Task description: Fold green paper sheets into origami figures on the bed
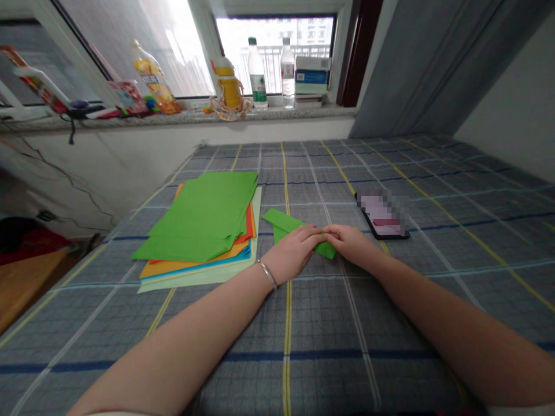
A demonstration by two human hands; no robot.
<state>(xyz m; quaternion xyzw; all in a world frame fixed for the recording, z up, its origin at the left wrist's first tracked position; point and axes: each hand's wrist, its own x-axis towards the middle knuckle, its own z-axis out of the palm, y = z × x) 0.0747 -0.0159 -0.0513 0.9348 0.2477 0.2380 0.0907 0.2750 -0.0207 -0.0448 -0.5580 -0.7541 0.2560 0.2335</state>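
Paper, folded and green (pixel 282 222), lies flat on the checked cloth (pixel 243 381), in front of the person, between paper stack (pixel 199 208) on the left and phone (pixel 385 222) on the right. Both hands are on it.

Left hand (pixel 291 252) spans the middle, palm down, fingers close together and stretched toward the right; likely works as the hold-down so the piece can't skate on the fabric. Right hand (pixel 348 242) comes in from the other side, fingers curled and bunched next to the left fingertips, probably to put force right at a fold. Fingertips crowd each other and cover the contact, so can't tell whether either hand pinches an edge or only presses.

Stack sits just beside the left forearm, apart from the folded piece: reads as supply, near but out of the way. Phone lies face up past the right hand, probably so the screen can be glanced at; display is pixelated, content unreadable.

Piece itself: bright matte green, same shade as the stack's top sheets. Long narrow band slants from upper left to lower right, with a second layer showing below it at the left end. Visible edges look straight, corners angular. Middle is hidden under the fingers.
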